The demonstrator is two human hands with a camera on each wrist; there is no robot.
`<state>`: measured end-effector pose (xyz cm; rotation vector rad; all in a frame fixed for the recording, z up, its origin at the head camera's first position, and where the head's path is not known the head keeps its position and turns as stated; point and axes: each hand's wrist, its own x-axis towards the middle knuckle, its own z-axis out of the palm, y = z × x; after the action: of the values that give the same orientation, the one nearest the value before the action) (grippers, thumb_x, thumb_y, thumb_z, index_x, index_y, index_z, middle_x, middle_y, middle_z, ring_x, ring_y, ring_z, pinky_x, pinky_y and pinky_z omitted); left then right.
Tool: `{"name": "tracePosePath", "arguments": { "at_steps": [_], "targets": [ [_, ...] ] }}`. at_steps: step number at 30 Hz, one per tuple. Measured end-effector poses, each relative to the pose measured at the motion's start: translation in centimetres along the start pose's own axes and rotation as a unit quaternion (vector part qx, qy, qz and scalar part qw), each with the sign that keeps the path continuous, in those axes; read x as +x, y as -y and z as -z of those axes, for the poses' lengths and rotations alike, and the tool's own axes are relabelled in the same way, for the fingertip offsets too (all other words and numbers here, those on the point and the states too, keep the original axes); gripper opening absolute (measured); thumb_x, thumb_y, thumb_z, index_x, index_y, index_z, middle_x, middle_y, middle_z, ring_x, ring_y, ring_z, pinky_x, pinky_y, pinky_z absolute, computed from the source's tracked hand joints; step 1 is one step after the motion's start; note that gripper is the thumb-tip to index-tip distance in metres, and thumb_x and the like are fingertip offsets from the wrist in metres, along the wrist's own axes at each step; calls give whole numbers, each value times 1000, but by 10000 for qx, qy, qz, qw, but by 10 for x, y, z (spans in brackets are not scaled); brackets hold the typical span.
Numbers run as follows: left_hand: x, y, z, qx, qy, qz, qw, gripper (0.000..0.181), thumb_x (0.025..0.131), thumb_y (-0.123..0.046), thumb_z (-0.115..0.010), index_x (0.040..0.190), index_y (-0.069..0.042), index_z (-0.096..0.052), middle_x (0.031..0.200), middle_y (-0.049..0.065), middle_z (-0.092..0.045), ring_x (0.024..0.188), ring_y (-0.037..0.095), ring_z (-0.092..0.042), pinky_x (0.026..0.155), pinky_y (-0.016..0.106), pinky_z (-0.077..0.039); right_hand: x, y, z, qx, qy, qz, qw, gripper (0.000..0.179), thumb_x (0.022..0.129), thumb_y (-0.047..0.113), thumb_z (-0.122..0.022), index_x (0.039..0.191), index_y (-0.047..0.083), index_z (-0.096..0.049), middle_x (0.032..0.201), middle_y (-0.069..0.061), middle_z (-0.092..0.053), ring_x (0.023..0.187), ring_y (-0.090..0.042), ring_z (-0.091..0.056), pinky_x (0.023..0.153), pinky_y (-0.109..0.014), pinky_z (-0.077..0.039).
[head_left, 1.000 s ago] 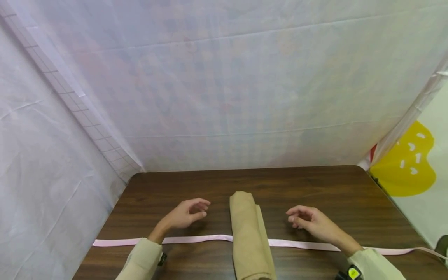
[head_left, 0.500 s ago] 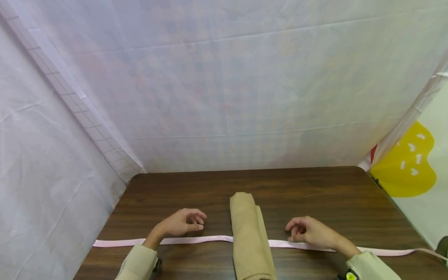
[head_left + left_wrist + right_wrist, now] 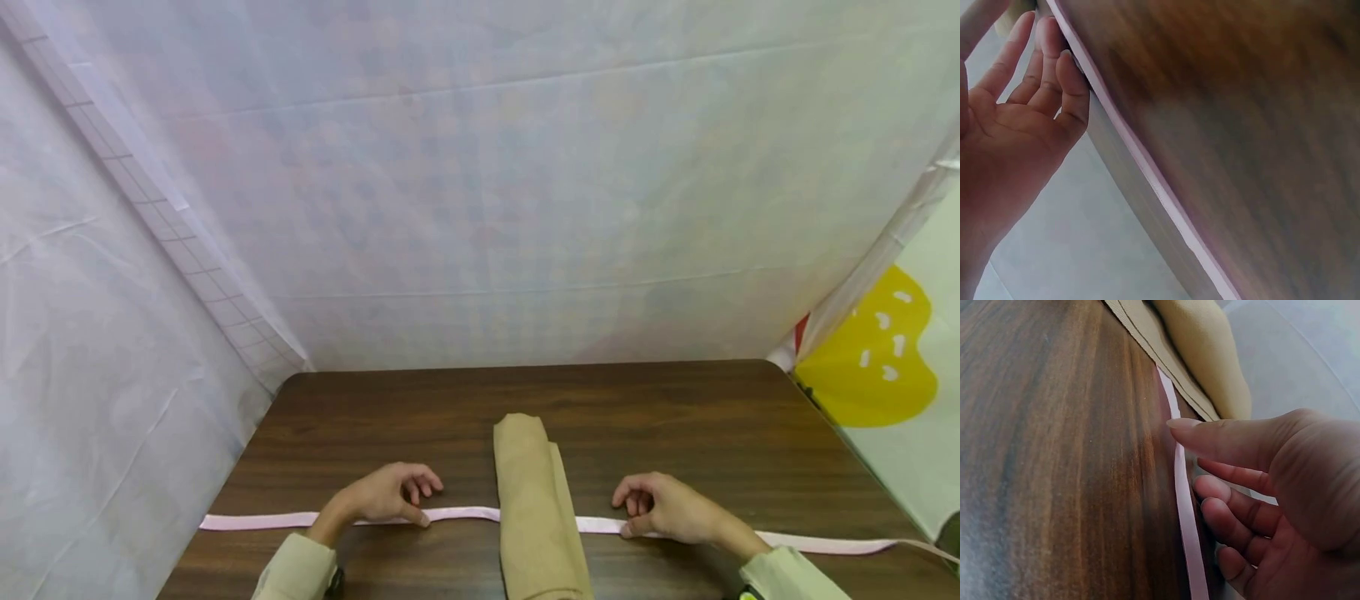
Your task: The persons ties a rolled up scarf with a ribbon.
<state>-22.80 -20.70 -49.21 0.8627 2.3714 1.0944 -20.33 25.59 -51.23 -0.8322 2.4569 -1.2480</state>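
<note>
Basically, tan cloth roll (image 3: 536, 512) sits on the brown table (image 3: 420, 408), long axis running away from the person. Pink ribbon (image 3: 462, 513) passes under the roll crosswise, coming out flat on both sides of it; left part reaches about the table's left edge, right part goes on toward its right edge.

Left hand (image 3: 384, 493) is left of the roll, apart from it: fingers loosely bent and parted, thumb tip over the ribbon; thumb contact, can't tell. Right hand (image 3: 671, 510) is right of the roll, also apart: fingers relaxed and bent inward, thumb stretched out, tip over the ribbon in the right wrist view. Gap between thumb and fingers, no pinch; can't tell if the thumb touches.

Pale left sleeve (image 3: 300, 567) and right sleeve (image 3: 791, 575) flank the roll's near end. Whitish sheet (image 3: 480, 208) hangs beyond the roll; yellow shape (image 3: 873, 358) far to its right.
</note>
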Motion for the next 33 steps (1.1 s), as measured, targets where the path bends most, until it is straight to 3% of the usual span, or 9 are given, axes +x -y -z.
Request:
{"name": "tracePosePath", "arguments": {
  "at_steps": [7, 18, 25, 33],
  "targets": [
    [0, 2, -2, 156, 6, -202, 9997, 38, 75, -2, -83, 109, -4, -66, 87, 7, -64, 79, 12, -58, 73, 28, -52, 1, 2, 0, -153, 56, 28, 9999, 21, 78, 17, -82, 90, 11, -66, 76, 6, -55, 69, 0, -50, 59, -21, -44],
    [0, -1, -6, 498, 78, -190, 9985, 31, 78, 2, -78, 106, -7, -66, 78, -2, -66, 74, 2, -57, 75, 24, -50, 0, 3, -1, -509, 53, 350, 9981, 18, 79, 17, -80, 77, 16, -63, 72, 15, -52, 66, 3, -47, 55, -20, -41],
    [0, -5, -7, 605, 80, -89, 9981, 22, 80, 9, -70, 94, -8, -70, 73, -4, -65, 67, -1, -54, 63, 18, -46, -2, 8, 0, -474, 124, 362, 9981, 17, 83, 11, -76, 80, 17, -60, 72, 15, -55, 63, 3, -50, 52, -20, -44],
    [1, -7, -4, 558, 18, -71, 9984, 23, 85, 10, -62, 97, -8, -70, 78, -6, -58, 70, 0, -51, 63, 18, -45, 0, 11, 1, -210, 245, 207, 9993, 17, 82, 6, -74, 95, 9, -63, 74, 11, -58, 65, 2, -51, 54, -20, -44]
  ]
}}
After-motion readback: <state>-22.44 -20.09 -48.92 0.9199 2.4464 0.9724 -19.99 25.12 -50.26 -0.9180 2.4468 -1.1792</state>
